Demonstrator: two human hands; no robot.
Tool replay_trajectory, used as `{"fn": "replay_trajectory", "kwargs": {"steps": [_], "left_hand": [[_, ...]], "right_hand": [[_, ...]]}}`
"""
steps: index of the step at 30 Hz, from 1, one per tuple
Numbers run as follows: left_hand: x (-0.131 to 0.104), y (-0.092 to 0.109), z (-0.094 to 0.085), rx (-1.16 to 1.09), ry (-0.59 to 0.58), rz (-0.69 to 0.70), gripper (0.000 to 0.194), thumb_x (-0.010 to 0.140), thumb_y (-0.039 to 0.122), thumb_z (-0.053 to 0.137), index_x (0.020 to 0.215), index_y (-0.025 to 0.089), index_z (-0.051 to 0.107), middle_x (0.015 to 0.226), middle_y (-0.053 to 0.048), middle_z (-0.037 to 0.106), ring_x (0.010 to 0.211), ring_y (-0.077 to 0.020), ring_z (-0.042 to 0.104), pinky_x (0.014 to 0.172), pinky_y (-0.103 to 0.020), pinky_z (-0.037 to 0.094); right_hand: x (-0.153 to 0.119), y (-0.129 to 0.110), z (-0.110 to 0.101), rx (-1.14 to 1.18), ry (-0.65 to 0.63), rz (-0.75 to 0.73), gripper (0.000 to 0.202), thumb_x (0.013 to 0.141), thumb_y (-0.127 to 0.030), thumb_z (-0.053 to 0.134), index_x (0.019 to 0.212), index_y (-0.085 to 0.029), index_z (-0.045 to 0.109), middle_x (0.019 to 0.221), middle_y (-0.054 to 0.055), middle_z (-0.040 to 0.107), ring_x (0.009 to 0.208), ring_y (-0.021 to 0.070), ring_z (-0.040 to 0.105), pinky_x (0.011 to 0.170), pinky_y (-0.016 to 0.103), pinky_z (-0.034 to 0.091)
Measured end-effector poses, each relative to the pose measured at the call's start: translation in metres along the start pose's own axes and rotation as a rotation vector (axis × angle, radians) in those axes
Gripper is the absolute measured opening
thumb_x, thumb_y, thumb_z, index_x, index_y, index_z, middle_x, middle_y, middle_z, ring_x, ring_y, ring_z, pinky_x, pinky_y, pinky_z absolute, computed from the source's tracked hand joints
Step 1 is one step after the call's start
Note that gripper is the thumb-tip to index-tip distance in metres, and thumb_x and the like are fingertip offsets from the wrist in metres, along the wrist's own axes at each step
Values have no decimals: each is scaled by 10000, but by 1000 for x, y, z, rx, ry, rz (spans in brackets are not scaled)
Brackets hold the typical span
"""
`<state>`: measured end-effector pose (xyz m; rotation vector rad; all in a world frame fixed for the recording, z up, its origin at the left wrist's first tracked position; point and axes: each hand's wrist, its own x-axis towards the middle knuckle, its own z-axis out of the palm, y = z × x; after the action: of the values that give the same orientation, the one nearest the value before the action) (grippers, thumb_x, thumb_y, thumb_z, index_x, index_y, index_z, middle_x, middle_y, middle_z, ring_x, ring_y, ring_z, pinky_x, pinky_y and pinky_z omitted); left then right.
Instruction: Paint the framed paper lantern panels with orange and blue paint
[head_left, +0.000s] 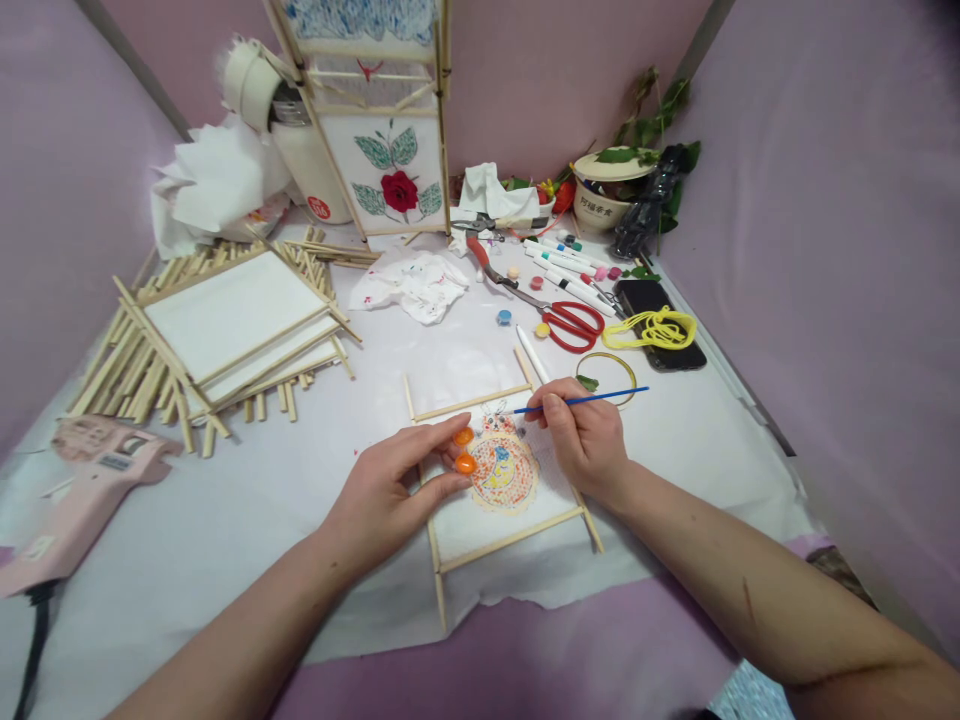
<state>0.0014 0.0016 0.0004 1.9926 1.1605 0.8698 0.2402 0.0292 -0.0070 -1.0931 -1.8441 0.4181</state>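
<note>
Orange colours two small pots [466, 464] (paint, I take it) between nine and ten o'clock of the dotted drawing [504, 475]. Left hand [386, 490] closed on them, thumb nearest the body, index finger beyond. Right hand [581, 440], at two o'clock, pinched round a blue brush [604, 397], whose tip points at the animal head near twelve; whether bristles touch, cannot tell. Drawing sits on white paper [461, 540] inside a stick frame [510, 541], on the covered table [247, 500]. Scissors [551, 313] lie between twelve and one, glue gun [90, 505] well apart at nine.

On technique, my judgement: the grip near the bristles suits short, light dabs; pots held level beside the work allow quick dips with little drip. Best to load sparingly and lift the right wrist clear of any damp dots.
</note>
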Motion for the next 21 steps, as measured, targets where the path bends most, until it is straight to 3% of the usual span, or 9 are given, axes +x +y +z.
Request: {"fn": "replay_trajectory", "kwargs": {"steps": [8, 21], "left_hand": [[-1, 1, -1, -11, -2, 3, 480, 854, 307, 694, 1318, 271, 580, 1116, -60, 721, 962, -196, 686, 842, -318, 542], [2, 4, -1, 20, 2, -11, 465, 841, 304, 701, 1295, 272, 605, 1097, -62, 733, 942, -214, 700, 821, -333, 562]], "right_hand": [[-2, 0, 0, -1, -9, -50, 270, 962, -172, 422, 746, -182, 583, 727, 14, 654, 622, 107, 592, 592, 257, 460], [-1, -2, -2, -47, -26, -49, 232, 962, -191, 418, 807, -186, 591, 720, 20, 658, 605, 119, 588, 582, 271, 460]]}}
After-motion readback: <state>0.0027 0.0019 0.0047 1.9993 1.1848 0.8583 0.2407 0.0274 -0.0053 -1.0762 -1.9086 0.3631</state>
